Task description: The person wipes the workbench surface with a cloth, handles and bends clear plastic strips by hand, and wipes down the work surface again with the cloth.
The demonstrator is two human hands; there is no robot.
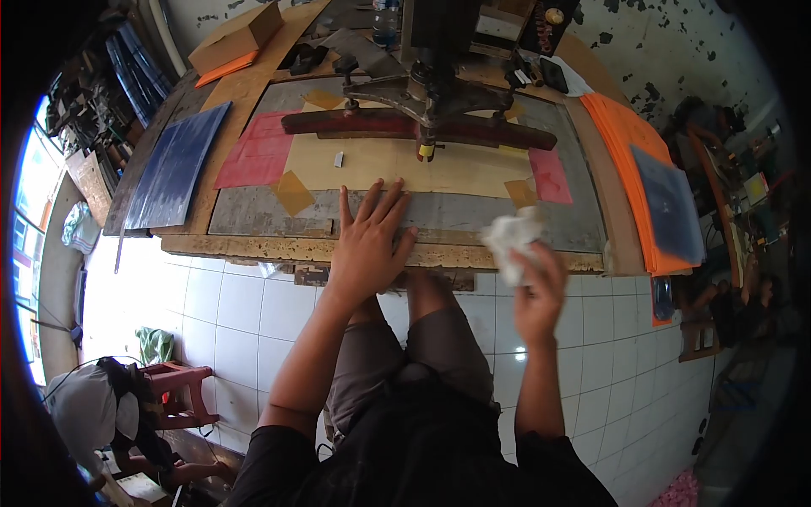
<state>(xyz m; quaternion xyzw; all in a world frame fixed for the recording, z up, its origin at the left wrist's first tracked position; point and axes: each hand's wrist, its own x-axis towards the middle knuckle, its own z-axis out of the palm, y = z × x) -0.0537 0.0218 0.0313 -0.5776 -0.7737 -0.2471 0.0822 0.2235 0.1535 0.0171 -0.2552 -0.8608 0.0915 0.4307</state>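
Observation:
My left hand [372, 241] lies spread on the grey board [245, 211] at the table's front edge, its fingertips at the lower border of a long yellowish sheet [355, 174]. Bunched in my right hand [541, 283] is a white cloth [511, 241], held up near the front edge and slightly blurred. A small light piece [339, 159] rests on the sheet. Pink sheets [258, 152] flank it on both sides, with amber squares [293, 193] at its corners. Over the sheet's far part stands a dark metal clamp with a red bar [363, 122].
Blue clear sheets [182, 165] lie at the left, orange sheets [621, 160] under another blue sheet [667, 198] at the right. A cardboard box [236, 38] is at the back left. One person [93, 406] sits low at the left; others are at the far right.

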